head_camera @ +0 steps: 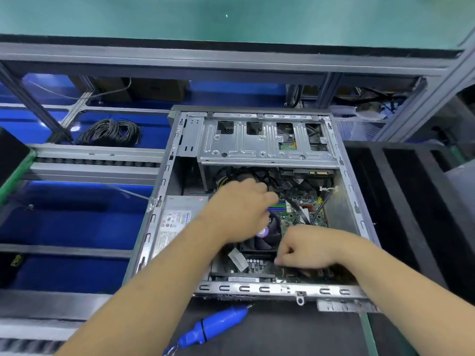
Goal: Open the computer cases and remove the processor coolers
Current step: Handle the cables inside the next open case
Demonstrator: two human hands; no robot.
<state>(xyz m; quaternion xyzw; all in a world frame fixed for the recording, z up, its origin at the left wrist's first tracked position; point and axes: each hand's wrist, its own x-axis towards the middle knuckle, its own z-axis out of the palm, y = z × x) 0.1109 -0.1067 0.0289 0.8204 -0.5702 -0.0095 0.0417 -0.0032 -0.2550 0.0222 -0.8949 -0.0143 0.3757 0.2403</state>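
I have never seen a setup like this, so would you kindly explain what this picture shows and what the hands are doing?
There is no robot here: a person wears a camera on the head, looking down at their own bare hands. An open computer case lies on a workbench. Inside are the green motherboard, a grey power supply and the black cooler fan. The left hand reaches over the fan, fingers curled among black cables. The right hand is curled beside the fan; what it grips is hidden. A blue screwdriver lies unheld in front of the case.
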